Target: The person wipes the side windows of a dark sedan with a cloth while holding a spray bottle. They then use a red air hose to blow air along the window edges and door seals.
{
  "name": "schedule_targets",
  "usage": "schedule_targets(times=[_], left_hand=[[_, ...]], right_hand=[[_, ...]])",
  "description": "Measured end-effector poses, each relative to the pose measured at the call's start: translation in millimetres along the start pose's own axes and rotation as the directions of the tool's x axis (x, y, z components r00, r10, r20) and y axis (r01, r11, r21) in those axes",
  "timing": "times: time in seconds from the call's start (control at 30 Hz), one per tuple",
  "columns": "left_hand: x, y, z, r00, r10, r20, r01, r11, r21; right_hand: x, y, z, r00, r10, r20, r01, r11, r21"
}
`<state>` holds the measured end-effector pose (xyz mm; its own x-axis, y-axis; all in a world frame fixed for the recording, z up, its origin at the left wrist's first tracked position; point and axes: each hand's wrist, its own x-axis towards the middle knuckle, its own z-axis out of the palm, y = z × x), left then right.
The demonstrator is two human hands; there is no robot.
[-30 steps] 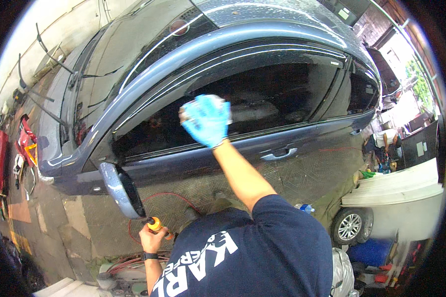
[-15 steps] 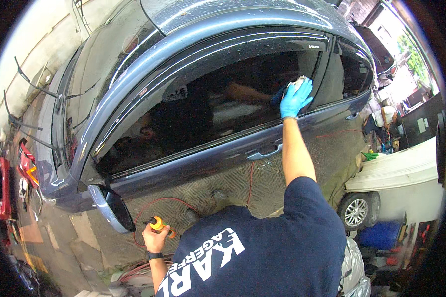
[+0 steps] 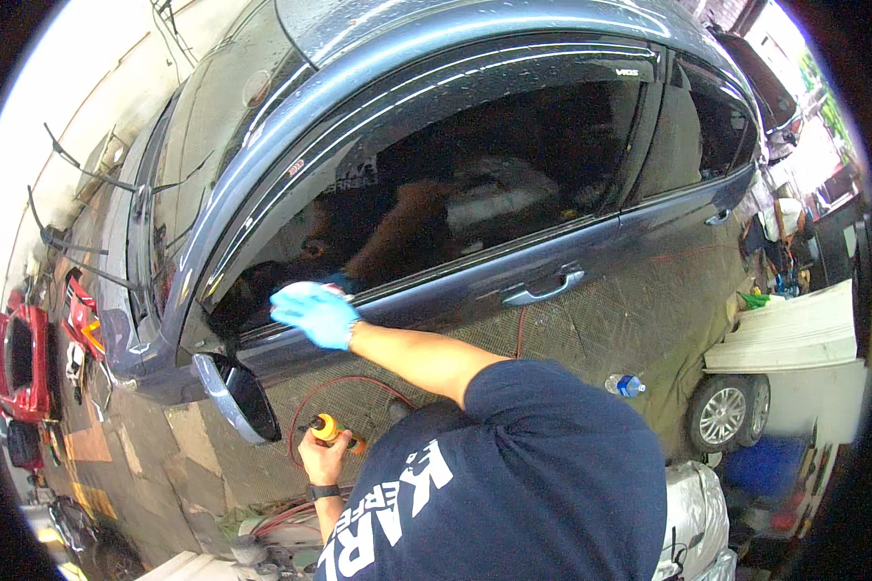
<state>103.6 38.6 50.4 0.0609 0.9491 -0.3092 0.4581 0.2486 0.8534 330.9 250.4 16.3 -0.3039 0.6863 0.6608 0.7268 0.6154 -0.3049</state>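
Observation:
My right hand point(image 3: 317, 316), in a blue glove, lies across the lower front corner of the dark side window point(image 3: 523, 184) of a blue-grey car. A pale edge of a cloth point(image 3: 305, 288) shows along its far side; the rest is hidden beneath the palm. Below the side mirror point(image 3: 236, 399), my bare left hand point(image 3: 320, 459) is closed around an orange-yellow spray bottle point(image 3: 326, 427) with a black tip. The bottle is held apart from the car, low beside the door.
The side mirror juts out between my hands. A red hose point(image 3: 310, 391) curves over the grating. To the right are a plastic bottle point(image 3: 626, 385), wheels point(image 3: 722, 414) and pale panels point(image 3: 785, 329). Red car parts point(image 3: 24, 363) stand at far left; raised wipers point(image 3: 87, 174) stick up.
My right hand has swept from the window's rear end to its lower front corner, the cloth going with it. My left hand still grips the bottle. The view has shifted slightly.

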Motion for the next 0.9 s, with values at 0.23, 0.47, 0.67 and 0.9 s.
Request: schedule_targets(times=[0.23, 0.47, 0.67, 0.9], left_hand=[[14, 18, 18, 0.997, 0.064, 0.047, -0.067, 0.995, 0.073], [25, 23, 55, 0.985, 0.043, 0.168, -0.057, 0.995, 0.084], [46, 65, 94, 0.952, 0.097, 0.292, -0.144, 0.979, 0.144], [54, 92, 128, 0.933, 0.137, 0.333, -0.193, 0.971, 0.141]], right_hand=[[-27, 27, -76, 0.999, 0.019, -0.037, -0.018, 1.000, 0.009], [-164, 150, -299, 0.698, 0.695, -0.173, -0.637, 0.491, -0.594], [-285, 259, -375, 0.547, 0.593, -0.591, -0.789, 0.130, -0.600], [-236, 250, -414, 0.170, 0.578, -0.798, -0.977, 0.206, -0.059]])
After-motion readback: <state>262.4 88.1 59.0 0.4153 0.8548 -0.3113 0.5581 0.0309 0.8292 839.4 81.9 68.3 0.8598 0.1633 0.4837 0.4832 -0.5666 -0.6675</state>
